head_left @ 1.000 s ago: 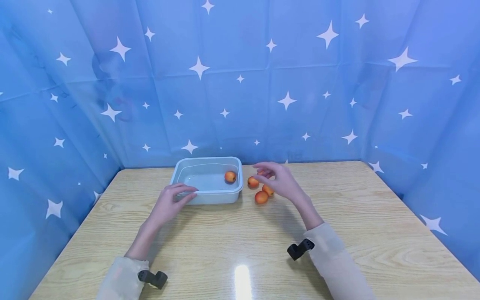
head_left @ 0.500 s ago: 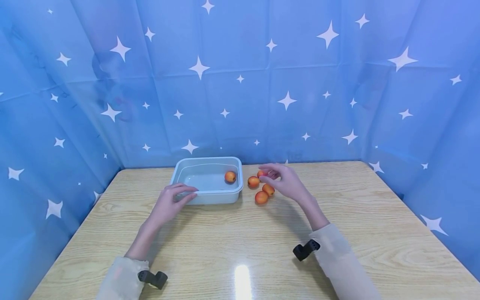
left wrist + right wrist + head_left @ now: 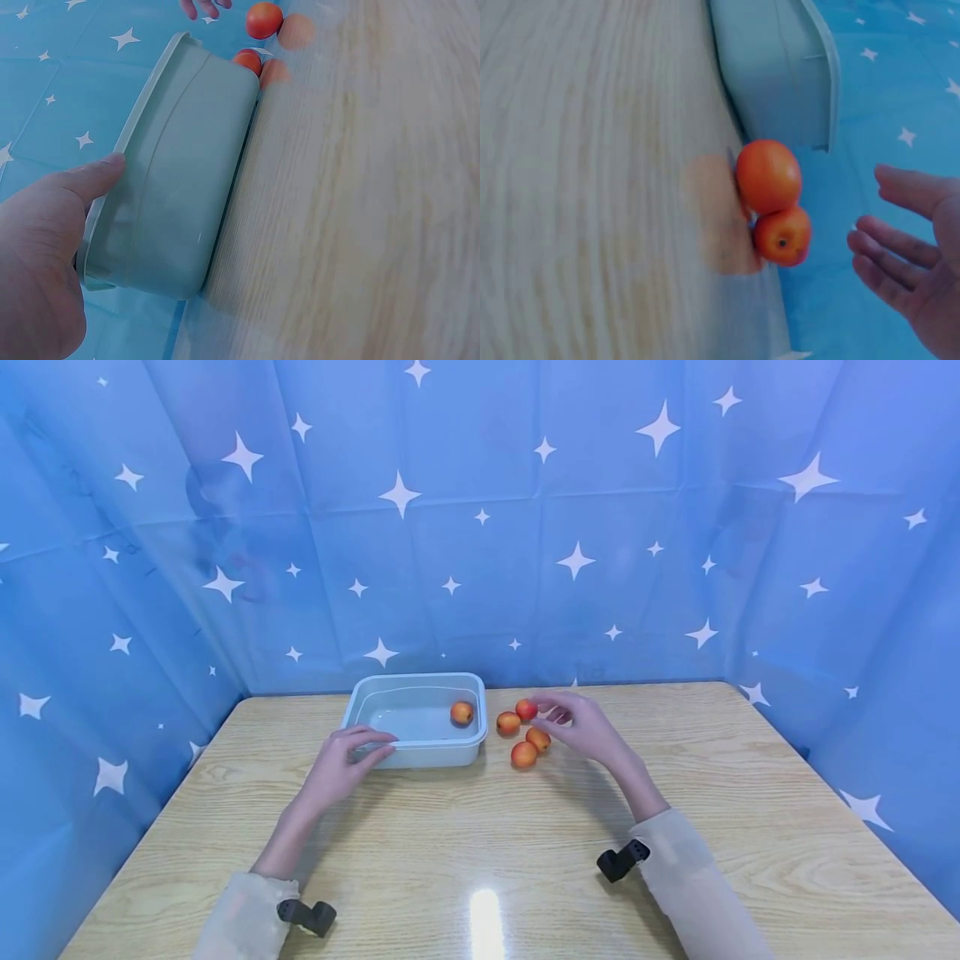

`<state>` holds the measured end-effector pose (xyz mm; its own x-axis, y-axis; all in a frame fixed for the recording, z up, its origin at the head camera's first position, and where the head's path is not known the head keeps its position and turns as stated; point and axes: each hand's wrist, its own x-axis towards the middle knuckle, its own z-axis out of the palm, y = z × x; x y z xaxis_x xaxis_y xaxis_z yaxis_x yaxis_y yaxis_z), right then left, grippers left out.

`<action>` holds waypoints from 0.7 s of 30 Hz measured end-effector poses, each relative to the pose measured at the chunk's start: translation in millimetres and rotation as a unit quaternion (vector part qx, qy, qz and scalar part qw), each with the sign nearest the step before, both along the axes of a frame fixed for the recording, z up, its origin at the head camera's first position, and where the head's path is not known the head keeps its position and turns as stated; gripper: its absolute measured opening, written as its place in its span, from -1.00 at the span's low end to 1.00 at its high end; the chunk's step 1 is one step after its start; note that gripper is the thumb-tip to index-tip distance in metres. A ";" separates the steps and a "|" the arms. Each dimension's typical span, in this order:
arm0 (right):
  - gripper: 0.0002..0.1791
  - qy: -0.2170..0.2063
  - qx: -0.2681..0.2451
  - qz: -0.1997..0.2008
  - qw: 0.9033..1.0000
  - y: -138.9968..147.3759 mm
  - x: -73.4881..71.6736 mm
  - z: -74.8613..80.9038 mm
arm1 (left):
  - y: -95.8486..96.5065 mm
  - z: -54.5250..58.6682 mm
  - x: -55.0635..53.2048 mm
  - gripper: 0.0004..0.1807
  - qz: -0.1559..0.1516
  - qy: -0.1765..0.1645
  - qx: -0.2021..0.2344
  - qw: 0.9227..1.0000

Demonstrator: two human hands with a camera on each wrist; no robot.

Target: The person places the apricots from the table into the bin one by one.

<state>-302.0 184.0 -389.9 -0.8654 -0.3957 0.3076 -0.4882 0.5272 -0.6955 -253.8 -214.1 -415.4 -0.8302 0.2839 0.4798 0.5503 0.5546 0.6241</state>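
My left hand [image 3: 339,767] pinches the near-left rim of a pale blue-green plastic box [image 3: 438,755], thumb outside and the other fingers over the rim. One small orange-red fruit [image 3: 461,713] lies inside the box at its right end. Several similar fruits sit on the table just right of the box, among them a front fruit [image 3: 523,755] and a back, redder fruit [image 3: 527,709]. My right hand [image 3: 581,724] hovers beside the back fruit, fingers spread apart with nothing between them. In the right wrist view, two stacked-looking fruits [image 3: 769,176] appear left of the fingers.
The pale wood table [image 3: 450,843] ends at a blue curtain [image 3: 480,568] with white stars, close behind the box. Black wrist cameras sit on both sleeves, such as the right camera [image 3: 622,860]. A bright reflection lies near the table's front.
My right hand has drawn away to the right, and the back fruit that it partly covered now shows. The left hand and the box have stayed in place.
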 end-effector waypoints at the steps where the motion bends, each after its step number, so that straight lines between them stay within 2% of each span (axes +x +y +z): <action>1: -0.58 -0.005 0.002 -0.001 1.000 0.6 -0.3 -0.8 | 0.1 0.0 0.0 -0.82 0.000 0.000 0.000 1.000; 5: -0.56 -0.015 0.015 -0.002 1.000 3.2 -3.0 -5.9 | 0.6 0.4 0.1 -0.82 0.001 0.001 -0.002 1.000; 14: -0.60 0.003 0.045 0.018 0.999 7.0 -7.5 -14.8 | 1.0 1.1 -0.3 -0.82 -0.001 0.004 -0.001 1.000; 21: -0.63 -0.026 0.070 0.016 0.997 4.0 -5.1 -15.2 | 0.7 1.0 0.1 -0.82 -0.001 0.004 -0.002 1.000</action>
<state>-307.2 188.0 -405.1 -0.8649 -0.4597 0.2017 -0.4713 0.6052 -0.6416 -253.8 -213.4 -414.3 -0.8260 0.2870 0.4852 0.5561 0.5557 0.6180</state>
